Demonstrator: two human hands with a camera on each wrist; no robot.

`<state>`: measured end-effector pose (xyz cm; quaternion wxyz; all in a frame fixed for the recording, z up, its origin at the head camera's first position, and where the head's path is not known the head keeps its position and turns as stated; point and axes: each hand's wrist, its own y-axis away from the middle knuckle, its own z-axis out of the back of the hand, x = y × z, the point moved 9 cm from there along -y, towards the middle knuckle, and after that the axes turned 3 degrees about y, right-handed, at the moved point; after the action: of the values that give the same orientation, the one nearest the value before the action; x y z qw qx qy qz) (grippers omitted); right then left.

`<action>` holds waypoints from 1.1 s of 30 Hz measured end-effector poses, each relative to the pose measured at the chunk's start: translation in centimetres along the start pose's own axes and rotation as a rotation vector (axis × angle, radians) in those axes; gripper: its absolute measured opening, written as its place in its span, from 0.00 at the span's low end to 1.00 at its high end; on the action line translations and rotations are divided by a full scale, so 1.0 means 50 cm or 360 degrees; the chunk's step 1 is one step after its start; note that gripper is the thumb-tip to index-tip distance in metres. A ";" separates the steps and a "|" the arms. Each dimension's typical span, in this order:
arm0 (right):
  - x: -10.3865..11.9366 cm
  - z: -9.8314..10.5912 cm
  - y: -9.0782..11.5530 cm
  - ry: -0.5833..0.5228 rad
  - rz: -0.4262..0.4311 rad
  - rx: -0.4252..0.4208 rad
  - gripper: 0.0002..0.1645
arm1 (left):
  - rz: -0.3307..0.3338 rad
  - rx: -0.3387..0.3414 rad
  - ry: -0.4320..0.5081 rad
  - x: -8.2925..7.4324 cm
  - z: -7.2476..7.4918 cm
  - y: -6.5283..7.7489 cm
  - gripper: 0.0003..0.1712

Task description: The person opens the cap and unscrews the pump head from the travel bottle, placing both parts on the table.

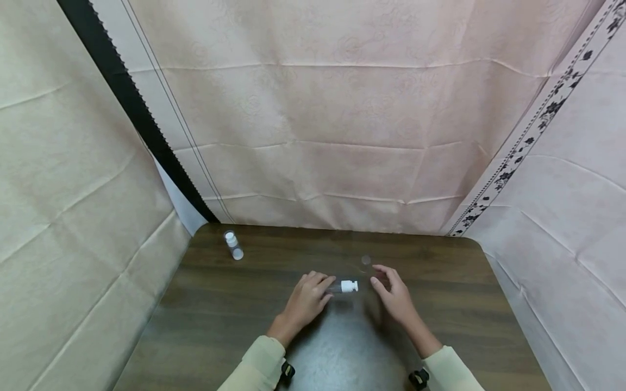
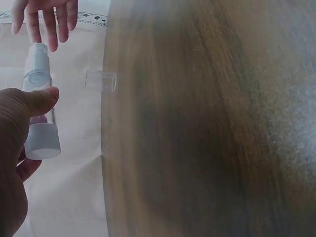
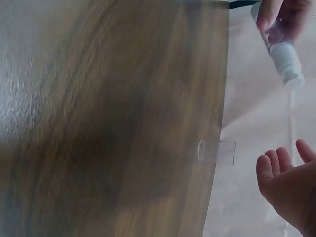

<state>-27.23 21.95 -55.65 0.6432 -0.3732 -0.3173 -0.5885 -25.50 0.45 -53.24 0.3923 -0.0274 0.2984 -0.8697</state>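
My left hand (image 1: 305,297) grips a small clear pump bottle (image 1: 349,286) above the table. The bottle is tilted nearly flat, its white pump top pointing right, and its white base (image 2: 43,141) faces the left wrist camera. Thumb and fingers wrap the clear body. Just beyond the nozzle is my right hand (image 1: 394,296), holding nothing, its fingers loosely bent and spread apart. In the right wrist view a thin pale streak runs from the nozzle toward these fingers. A clear cap (image 3: 217,152) stands on the table near the right hand.
A second small bottle with a white top (image 1: 232,245) is at the table's back left. The dark wooden table (image 1: 235,320) is bordered by hanging pale cloth (image 1: 313,179) at the back and both sides.
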 end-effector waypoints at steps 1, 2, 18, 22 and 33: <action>0.001 -0.003 0.003 -0.0023 -0.0010 0.0019 0.25 | -0.0018 0.0000 -0.0009 -0.003 0.000 0.000 0.25; 0.001 -0.006 0.006 -0.0047 -0.0024 0.0033 0.25 | -0.0036 -0.0003 -0.0018 -0.006 0.000 0.000 0.25; 0.004 -0.072 0.011 -0.0371 -0.0246 0.0338 0.25 | -0.0198 -0.0019 -0.0162 -0.041 -0.003 -0.012 0.20; 0.003 -0.078 0.014 -0.0384 -0.0280 0.0383 0.24 | -0.0237 -0.0036 -0.0176 -0.053 -0.009 -0.015 0.20; -0.009 -0.083 0.011 -0.0378 -0.0288 0.0324 0.14 | -0.0250 0.0003 -0.0246 -0.062 -0.020 -0.018 0.18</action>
<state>-26.85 18.66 -58.26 0.5801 -0.3430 -0.4813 -0.5605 -24.25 3.56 -53.01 0.3447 -0.1174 0.2632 -0.8934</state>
